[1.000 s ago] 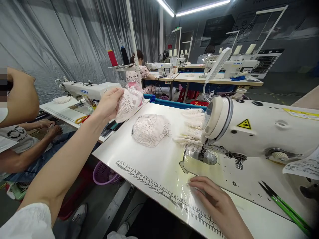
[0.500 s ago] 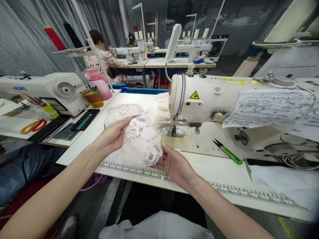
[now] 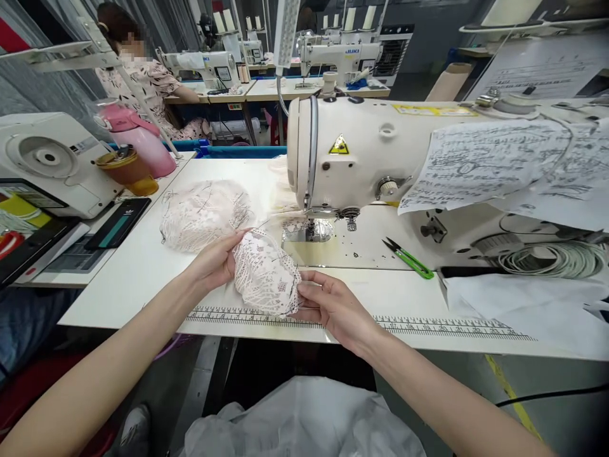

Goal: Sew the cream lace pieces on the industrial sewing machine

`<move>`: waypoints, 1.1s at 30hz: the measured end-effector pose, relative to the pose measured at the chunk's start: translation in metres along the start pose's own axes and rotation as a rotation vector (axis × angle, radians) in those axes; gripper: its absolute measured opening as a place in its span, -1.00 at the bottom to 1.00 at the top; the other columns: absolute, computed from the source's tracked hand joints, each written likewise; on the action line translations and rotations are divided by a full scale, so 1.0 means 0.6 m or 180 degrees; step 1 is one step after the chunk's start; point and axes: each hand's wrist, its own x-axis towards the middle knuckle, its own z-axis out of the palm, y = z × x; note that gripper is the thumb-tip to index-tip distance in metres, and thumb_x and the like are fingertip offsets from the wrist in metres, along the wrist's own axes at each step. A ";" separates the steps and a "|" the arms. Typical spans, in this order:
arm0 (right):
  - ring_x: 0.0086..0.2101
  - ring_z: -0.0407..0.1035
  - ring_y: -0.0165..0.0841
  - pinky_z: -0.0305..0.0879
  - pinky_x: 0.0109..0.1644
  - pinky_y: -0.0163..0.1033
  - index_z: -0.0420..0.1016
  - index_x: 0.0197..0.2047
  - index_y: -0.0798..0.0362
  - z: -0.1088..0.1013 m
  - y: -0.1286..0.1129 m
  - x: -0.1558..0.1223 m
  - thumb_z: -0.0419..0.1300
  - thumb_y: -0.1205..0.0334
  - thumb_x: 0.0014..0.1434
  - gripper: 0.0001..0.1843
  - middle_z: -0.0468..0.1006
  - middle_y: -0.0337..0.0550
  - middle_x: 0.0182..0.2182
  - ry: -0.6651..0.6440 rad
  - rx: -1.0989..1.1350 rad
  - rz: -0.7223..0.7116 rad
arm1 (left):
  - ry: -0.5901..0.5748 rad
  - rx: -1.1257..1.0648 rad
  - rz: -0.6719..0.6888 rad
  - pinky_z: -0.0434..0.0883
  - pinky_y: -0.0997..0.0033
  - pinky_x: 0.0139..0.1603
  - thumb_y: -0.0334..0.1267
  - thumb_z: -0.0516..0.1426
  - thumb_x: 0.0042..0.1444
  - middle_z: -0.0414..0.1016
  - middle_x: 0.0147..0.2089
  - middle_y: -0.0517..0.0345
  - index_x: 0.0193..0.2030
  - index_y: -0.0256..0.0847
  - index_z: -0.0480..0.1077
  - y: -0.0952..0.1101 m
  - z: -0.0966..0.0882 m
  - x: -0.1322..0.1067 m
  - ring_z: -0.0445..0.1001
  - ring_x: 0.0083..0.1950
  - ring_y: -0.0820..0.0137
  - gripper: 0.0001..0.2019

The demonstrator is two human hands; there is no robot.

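A pale pink lace bra cup (image 3: 266, 273), rounded and with loose dark threads, is held between both hands above the table's front edge. My left hand (image 3: 216, 260) pinches its upper left edge, thumb on top. At its lower right edge my right hand (image 3: 330, 304) grips the rim between thumb and fingers; some fingertips are hidden behind the lace. More pale lace pieces (image 3: 204, 212) lie in a heap on the table just beyond my left hand. The needle area of the white sewing machine (image 3: 311, 230) is behind the cup, to the right.
Green thread snips (image 3: 409, 259) lie right of the needle plate. A ruler strip (image 3: 428, 327) runs along the front edge. White cloth (image 3: 523, 311) lies at the right. At left are a phone (image 3: 118, 223), an amber cup (image 3: 128, 171) and a pink bottle (image 3: 143, 139). A co-worker (image 3: 137, 76) sits beyond.
The view has shifted right and down. The lace cup has turned in my hands, showing more of its rounded side, and has come apart from the heap behind. Both hands keep their hold.
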 end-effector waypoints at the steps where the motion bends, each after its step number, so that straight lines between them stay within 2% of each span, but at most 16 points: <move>1: -0.37 0.47 -0.45 0.51 -0.21 -0.27 0.48 -0.17 0.09 -0.001 -0.001 0.000 0.41 0.11 -0.02 -0.62 0.57 -0.22 -0.37 -0.0010 -0.0015 0.0000 | -0.0010 0.0015 -0.0005 0.53 0.59 -0.29 -0.40 0.03 0.31 0.58 -0.17 -0.01 -0.02 -0.30 0.49 -0.001 -0.002 0.001 0.57 -0.26 0.44 -0.76; 8: -0.33 0.49 -0.41 0.50 -0.09 -0.18 0.48 -0.09 0.07 -0.004 -0.006 -0.010 0.39 0.07 0.01 -0.57 0.58 -0.21 -0.34 -0.0044 -0.0198 -0.0029 | -0.0168 0.0225 0.0063 0.52 0.60 -0.21 -0.37 0.04 0.30 0.56 -0.08 -0.02 0.00 -0.26 0.49 -0.005 -0.009 0.001 0.57 -0.16 0.44 -0.76; 12: -0.25 0.51 -0.37 0.48 -0.03 -0.14 0.45 -0.01 0.05 -0.012 -0.009 -0.031 0.35 0.01 0.06 -0.53 0.59 -0.18 -0.30 -0.0115 -0.0487 -0.0092 | -0.0510 0.0461 0.0000 0.53 0.51 -0.20 -0.26 0.13 0.25 0.55 -0.05 -0.05 0.03 -0.25 0.47 -0.005 0.014 -0.005 0.56 -0.12 0.36 -0.75; 14: -0.23 0.51 -0.36 0.47 -0.01 -0.13 0.41 0.07 0.03 -0.022 -0.011 -0.046 0.31 -0.02 0.10 -0.48 0.60 -0.17 -0.27 -0.0174 -0.0762 -0.0072 | -0.0779 0.0883 0.0090 0.53 0.40 -0.19 -0.25 0.20 0.18 0.55 -0.05 -0.06 0.07 -0.22 0.43 -0.007 0.034 -0.005 0.57 -0.12 0.29 -0.68; 17: -0.22 0.53 -0.32 0.49 -0.06 -0.12 0.37 0.13 0.00 -0.045 -0.020 -0.072 0.24 -0.07 0.15 -0.46 0.61 -0.14 -0.23 -0.0152 -0.1448 0.0002 | -0.0978 0.1951 0.0657 0.50 0.29 -0.22 -0.23 0.24 0.11 0.57 -0.14 -0.03 0.06 -0.16 0.42 -0.015 0.064 0.006 0.56 -0.18 0.23 -0.64; 20: -0.30 0.53 -0.30 0.50 -0.18 -0.17 0.46 0.06 -0.02 -0.069 -0.041 -0.094 0.12 -0.09 0.24 -0.57 0.61 -0.14 -0.30 0.0274 -0.2792 -0.0134 | -0.0870 0.2615 0.1207 0.44 0.26 -0.21 -0.25 0.26 0.04 0.55 -0.17 0.03 -0.08 -0.11 0.48 -0.021 0.084 0.022 0.50 -0.20 0.20 -0.73; 22: -0.34 0.52 -0.29 0.49 -0.28 -0.20 0.50 0.00 -0.03 -0.078 -0.060 -0.100 0.07 -0.06 0.28 -0.62 0.61 -0.13 -0.30 0.0673 -0.3769 -0.0571 | -0.0746 0.2886 0.1463 0.41 0.22 -0.17 -0.30 0.26 0.00 0.52 -0.13 0.05 -0.08 -0.09 0.49 -0.021 0.092 0.025 0.47 -0.17 0.17 -0.70; 24: -0.27 0.51 -0.26 0.48 -0.28 -0.21 0.52 -0.04 -0.03 -0.079 -0.077 -0.093 0.04 0.01 0.31 -0.66 0.61 -0.10 -0.23 0.0852 -0.4390 -0.1253 | -0.0587 0.3262 0.1822 0.38 0.17 -0.12 -0.35 0.22 0.02 0.49 -0.07 0.02 -0.03 -0.11 0.47 -0.018 0.096 0.018 0.43 -0.09 0.11 -0.68; 27: -0.11 0.47 -0.28 0.46 -0.07 -0.17 0.50 -0.03 0.00 -0.071 -0.091 -0.055 -0.01 0.21 0.35 -0.71 0.58 -0.09 -0.11 0.0561 -0.4787 -0.2250 | -0.0498 0.4417 0.2686 0.40 0.16 -0.13 -0.36 0.08 0.18 0.49 -0.05 -0.02 -0.07 -0.19 0.46 -0.023 0.097 -0.004 0.43 -0.04 0.10 -0.79; 29: -0.04 0.43 -0.30 0.42 0.02 -0.14 0.49 0.00 0.04 -0.065 -0.093 -0.017 -0.04 0.33 0.34 -0.69 0.55 -0.08 -0.04 0.0326 -0.5080 -0.2672 | -0.0674 0.5113 0.3142 0.44 0.22 -0.19 -0.32 0.00 0.27 0.51 -0.05 -0.04 -0.08 -0.22 0.46 -0.038 0.094 -0.016 0.48 -0.08 0.15 -0.78; 31: -0.01 0.40 -0.28 0.42 0.02 -0.13 0.46 0.04 0.08 -0.063 -0.093 0.023 -0.04 0.42 0.32 -0.66 0.52 -0.05 0.00 0.0232 -0.5513 -0.2738 | -0.0808 0.5406 0.3482 0.48 0.22 -0.11 -0.26 -0.01 0.30 0.49 0.06 -0.08 0.01 -0.25 0.42 -0.060 0.089 -0.018 0.47 0.04 0.14 -0.74; 33: -0.07 0.42 -0.27 0.43 -0.02 -0.12 0.47 0.02 0.11 -0.066 -0.095 0.057 -0.02 0.49 0.27 -0.64 0.54 -0.05 -0.04 0.0209 -0.5967 -0.2610 | -0.0811 0.5544 0.3793 0.44 0.17 0.07 -0.23 -0.03 0.32 0.41 0.18 -0.12 0.14 -0.29 0.35 -0.081 0.084 -0.011 0.39 0.20 0.13 -0.66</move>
